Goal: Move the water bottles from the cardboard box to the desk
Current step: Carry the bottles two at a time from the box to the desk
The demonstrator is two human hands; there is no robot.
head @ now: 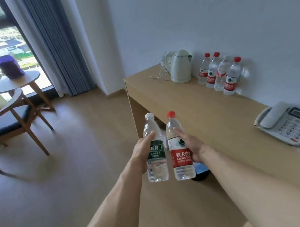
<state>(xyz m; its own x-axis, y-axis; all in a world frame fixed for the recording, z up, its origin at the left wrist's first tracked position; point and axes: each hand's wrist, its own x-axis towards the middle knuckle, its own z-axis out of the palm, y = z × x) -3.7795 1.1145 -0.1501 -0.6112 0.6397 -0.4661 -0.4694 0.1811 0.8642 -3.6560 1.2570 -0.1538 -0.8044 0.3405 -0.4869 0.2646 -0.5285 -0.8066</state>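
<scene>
Holding upright: left grip (143, 151) clasps green-label bottle (155, 151), right grip (190, 146) clasps red-label bottle (179, 150), side by side before bench (215, 118); four bottles (219, 74) stand there.

Desk (200, 113): kettle (180, 67), 4 bottles (217, 74), phone (288, 124).
</scene>
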